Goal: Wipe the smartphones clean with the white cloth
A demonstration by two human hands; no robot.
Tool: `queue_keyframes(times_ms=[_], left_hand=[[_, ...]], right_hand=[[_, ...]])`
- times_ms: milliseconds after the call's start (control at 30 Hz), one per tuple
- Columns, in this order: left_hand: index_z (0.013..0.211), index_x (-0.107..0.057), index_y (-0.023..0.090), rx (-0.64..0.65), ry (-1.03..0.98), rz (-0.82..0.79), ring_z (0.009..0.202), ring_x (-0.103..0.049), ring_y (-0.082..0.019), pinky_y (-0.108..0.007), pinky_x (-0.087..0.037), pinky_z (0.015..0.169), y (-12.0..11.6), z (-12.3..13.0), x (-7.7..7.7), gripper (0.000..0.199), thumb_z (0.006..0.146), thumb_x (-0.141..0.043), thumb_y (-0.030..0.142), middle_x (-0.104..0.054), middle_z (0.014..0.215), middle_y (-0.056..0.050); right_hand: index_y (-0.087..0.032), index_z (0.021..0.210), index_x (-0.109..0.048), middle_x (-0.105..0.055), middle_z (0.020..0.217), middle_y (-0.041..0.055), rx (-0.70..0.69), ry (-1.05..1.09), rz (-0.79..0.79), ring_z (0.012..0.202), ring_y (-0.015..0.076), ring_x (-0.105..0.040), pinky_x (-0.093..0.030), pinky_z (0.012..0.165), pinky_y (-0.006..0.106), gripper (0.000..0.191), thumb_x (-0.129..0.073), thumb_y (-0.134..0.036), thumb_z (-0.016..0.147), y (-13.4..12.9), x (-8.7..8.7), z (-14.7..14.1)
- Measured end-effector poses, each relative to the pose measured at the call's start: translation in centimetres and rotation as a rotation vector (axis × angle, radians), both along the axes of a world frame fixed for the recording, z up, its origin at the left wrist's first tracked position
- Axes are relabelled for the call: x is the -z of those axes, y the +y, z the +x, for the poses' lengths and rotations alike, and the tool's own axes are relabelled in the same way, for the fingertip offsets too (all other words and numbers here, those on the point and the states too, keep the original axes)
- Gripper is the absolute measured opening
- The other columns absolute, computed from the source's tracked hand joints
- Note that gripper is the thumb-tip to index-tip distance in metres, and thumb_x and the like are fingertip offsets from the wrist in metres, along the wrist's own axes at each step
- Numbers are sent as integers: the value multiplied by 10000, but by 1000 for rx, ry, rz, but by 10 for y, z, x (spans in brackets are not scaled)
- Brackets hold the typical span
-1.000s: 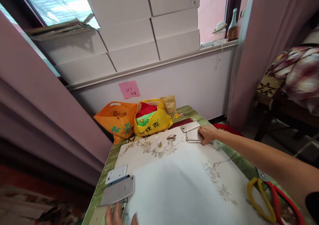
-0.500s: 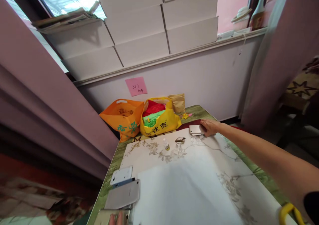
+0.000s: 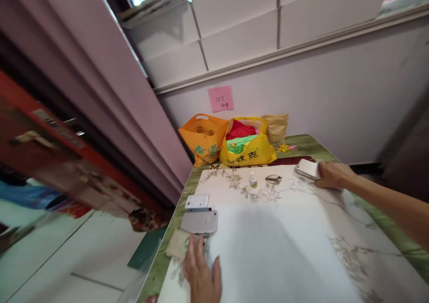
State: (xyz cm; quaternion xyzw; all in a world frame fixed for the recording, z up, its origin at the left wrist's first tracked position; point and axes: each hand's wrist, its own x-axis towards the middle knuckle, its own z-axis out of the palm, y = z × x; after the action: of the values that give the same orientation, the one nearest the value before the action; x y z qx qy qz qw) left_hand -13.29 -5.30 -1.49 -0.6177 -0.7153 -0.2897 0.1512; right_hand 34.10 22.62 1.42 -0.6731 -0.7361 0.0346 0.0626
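Observation:
My right hand [image 3: 333,174] is closed round the end of a white phone [image 3: 307,169] at the table's far right, with what looks like another phone beneath it. At the left edge, my left hand [image 3: 202,269] has its fingers spread, their tips at a gold phone [image 3: 179,244]. Beyond that lie a silver phone [image 3: 200,221] and a white phone [image 3: 197,201], with a blue one partly covered between them. A large white sheet [image 3: 275,245] lies between my hands.
A small bottle [image 3: 253,179] and folded glasses [image 3: 274,179] sit mid-table. Behind them stand an orange bag [image 3: 204,137], a yellow bag [image 3: 250,153] with red and green contents, and a brown paper pouch [image 3: 276,128] by the wall.
The view has swung left. My left hand shows more fully, its fingers spread at the gold phone. The white phone in my right hand has turned and looks tilted.

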Motion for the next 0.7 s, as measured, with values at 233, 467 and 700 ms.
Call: queue_keyframes(times_ms=[233,467,700], left_hand=[[1487,-247,158,83,-122,-61,1430,-239,-341,-592,-228,1114,-14,8,-6,603,926,-450,249,-203,1561,-226],[1443,-311,171,133,-352,83,1426,-261,-309,-538,-259,1127,-19,2,-5,551,924,-467,275,-243,1538,-212],[1360,-453,155,65,-433,-110,1365,-377,-324,-522,-301,1116,-19,-85,-35,613,777,-613,256,-440,1441,-187]], right_hand=[[-201,657,-579,-637,673,153,11,-43,-222,527,177,-573,-320,590,355,430,-684,-615,713,-48,-13,34],[-235,702,-513,-609,689,89,-244,-45,-118,524,141,-510,-288,567,329,242,-672,-414,738,-147,-81,-86],[-203,869,-519,-621,791,43,-569,115,-137,629,164,-535,-344,589,266,275,-627,-350,663,-241,-97,-282]])
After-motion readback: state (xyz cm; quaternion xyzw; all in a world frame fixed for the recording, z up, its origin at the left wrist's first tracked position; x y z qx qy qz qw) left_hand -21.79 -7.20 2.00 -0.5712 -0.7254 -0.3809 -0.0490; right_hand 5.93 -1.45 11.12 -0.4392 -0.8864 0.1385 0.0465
